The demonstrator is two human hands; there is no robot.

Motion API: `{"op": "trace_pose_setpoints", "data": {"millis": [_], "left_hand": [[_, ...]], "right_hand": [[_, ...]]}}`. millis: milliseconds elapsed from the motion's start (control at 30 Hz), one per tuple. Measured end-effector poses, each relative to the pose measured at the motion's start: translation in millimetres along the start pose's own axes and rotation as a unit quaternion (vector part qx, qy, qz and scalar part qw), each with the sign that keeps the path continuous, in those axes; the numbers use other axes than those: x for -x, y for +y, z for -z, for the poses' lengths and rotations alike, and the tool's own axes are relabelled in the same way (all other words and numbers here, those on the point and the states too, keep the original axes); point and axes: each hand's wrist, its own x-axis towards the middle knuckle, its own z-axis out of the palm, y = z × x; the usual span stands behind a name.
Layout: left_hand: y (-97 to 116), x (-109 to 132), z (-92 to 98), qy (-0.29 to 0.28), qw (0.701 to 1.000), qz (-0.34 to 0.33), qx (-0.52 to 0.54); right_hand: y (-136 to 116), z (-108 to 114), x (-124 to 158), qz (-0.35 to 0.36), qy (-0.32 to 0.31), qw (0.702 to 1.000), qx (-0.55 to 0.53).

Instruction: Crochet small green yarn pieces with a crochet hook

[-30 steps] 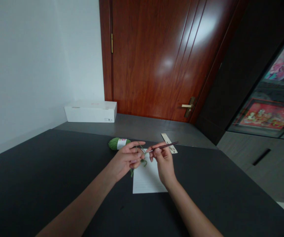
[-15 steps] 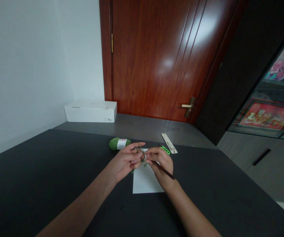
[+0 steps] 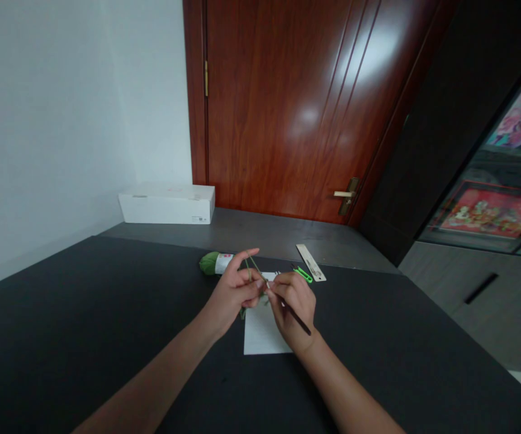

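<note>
1. Plainly, the green yarn (image 3: pixel 257 267) was held up between the two hands, above the tabletop (image 3: pixel 107 301) and nearer its far edge; one strand slanted from the raised left forefinger down to the right fingertips, and a bit more hung below the left hand.
2. The dark-handled hook (image 3: pixel 298 319) met the yarn at its far end, its handle sloping back toward the tabletop's near edge. Its tip was too small to make out.
3. The left hand (image 3: pixel 231 292) had its forefinger stretched up, apart from the rest, with yarn over it; thumb and other fingers were pinched together on the yarn.
4. The right hand (image 3: pixel 297 298) had thumb and fingers closed narrowly around the hook. Whether the two hands touched, I couldn't tell.
5. Beneath them lay a white sheet of paper (image 3: pixel 263 337), partly covered.
6. A green skein (image 3: pixel 208 264) with a white label lay by the tabletop's far edge, partly behind the left hand.
7. Just beyond the right hand lay a lime-green tool (image 3: pixel 304 275); beside it, a tan strip (image 3: pixel 310 261) crossed the far edge.
8. Past that edge, toward the far left corner, stood a white box (image 3: pixel 165 208).
</note>
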Motion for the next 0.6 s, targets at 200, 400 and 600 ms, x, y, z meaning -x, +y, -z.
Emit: {"op": "trace_pose_setpoints", "data": {"millis": [200, 400, 600], "left_hand": [[0, -3, 6.7, -0.024, 0.999, -0.001, -0.041], [4, -2, 7.1, -0.044, 0.999, 0.009, -0.023], [4, -2, 3.1, -0.033, 0.999, 0.001, -0.005]], "right_hand": [[4, -5, -3, -0.234, 0.083, 0.951, -0.183], [7, -14, -13, -0.431, 0.042, 0.753, -0.495], [-2, -20, -12, -0.455, 0.028, 0.696, -0.555]]}}
